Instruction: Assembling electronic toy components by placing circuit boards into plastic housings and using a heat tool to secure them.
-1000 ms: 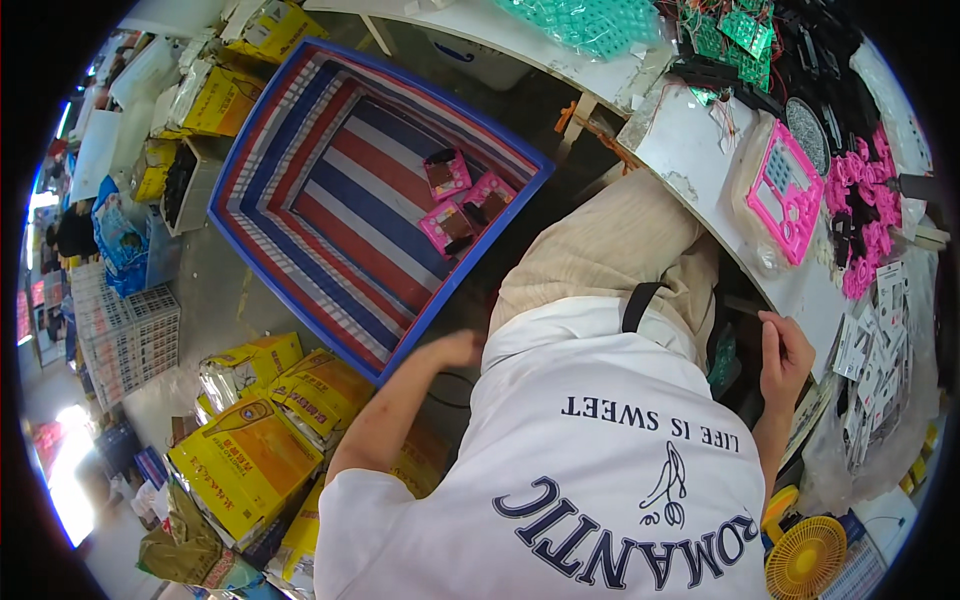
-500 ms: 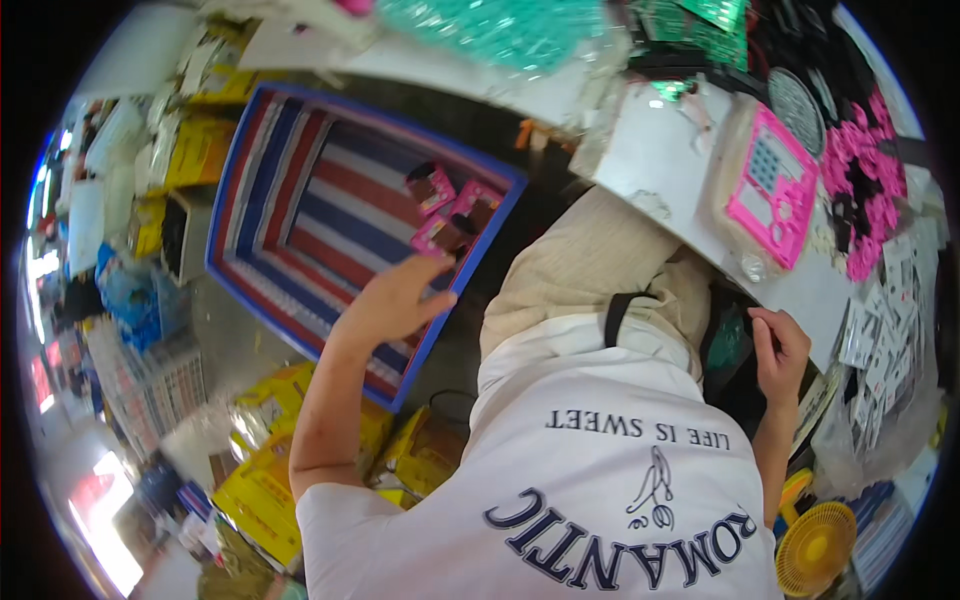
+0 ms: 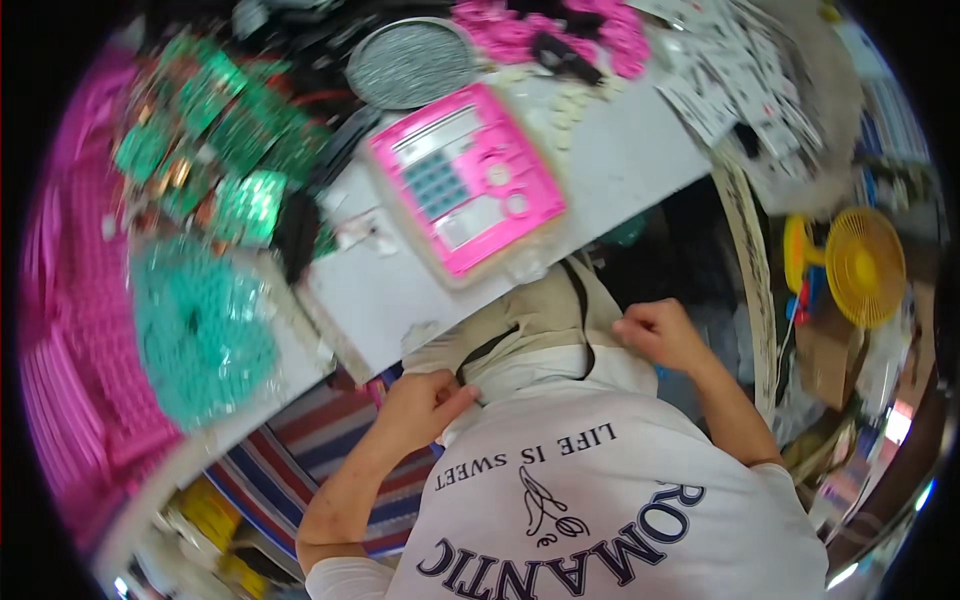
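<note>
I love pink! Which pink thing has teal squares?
The panel in the middle; the pink stack at left and pink pile at top show none.

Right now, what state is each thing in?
Left hand, bent; grip unclear
Right hand, curled shut, nothing visible in it
Pink rectangular plastic casing, lying teal-grid side up
Teal plastic parts, bagged
Green rectangular circuit boards, heaped loosely
Magenta plastic-looking panels, stacked
Round yellow plastic fan, running or stopped: can't tell
</note>
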Tool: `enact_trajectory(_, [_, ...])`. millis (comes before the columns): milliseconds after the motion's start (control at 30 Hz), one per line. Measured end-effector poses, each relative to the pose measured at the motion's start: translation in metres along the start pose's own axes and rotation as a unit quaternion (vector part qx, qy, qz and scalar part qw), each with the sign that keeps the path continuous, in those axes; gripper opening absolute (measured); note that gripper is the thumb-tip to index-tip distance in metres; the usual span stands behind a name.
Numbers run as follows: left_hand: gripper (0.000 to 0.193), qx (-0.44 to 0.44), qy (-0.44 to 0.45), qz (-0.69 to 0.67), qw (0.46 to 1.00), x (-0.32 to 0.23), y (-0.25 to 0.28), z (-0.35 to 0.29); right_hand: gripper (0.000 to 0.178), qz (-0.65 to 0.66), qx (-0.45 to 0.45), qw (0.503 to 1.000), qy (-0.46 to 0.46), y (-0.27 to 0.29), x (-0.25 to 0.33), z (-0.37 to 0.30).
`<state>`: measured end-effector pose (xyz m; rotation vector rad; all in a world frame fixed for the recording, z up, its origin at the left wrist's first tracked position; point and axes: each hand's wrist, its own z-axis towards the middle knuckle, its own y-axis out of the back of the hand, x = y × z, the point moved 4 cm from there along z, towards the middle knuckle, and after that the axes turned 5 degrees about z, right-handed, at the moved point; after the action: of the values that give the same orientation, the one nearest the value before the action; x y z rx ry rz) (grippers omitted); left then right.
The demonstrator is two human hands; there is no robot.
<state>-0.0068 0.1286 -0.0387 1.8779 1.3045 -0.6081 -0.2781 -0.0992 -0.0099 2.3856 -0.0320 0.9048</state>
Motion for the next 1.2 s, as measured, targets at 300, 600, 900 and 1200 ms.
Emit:
enact_trajectory(300, [0.017,0.013,-0.005,-0.326,0.945,-0.017,-0.03,0.041,0.018,0.168,-0.018,0.985,0.024,-0.054,0.007,0.003])
enact_trajectory(600, [0.016,-0.04,-0.178,-0.528,0.83,-0.1,-0.021,0.048,0.014,0.56,-0.204,0.801,-0.045,-0.005,-0.117,0.004])
enact_trajectory(900, [0.044,0.069,-0.431,-0.285,0.854,-0.239,-0.013,0.046,0.073,0.766,-0.102,0.504,-0.385,-0.227,-0.394,-0.151])
enact_trajectory(1200, [0.051,0.211,-0.323,-0.188,0.903,-0.279,-0.088,0.083,0.072,0.725,-0.576,0.176,-0.334,-0.374,-0.501,-0.184])
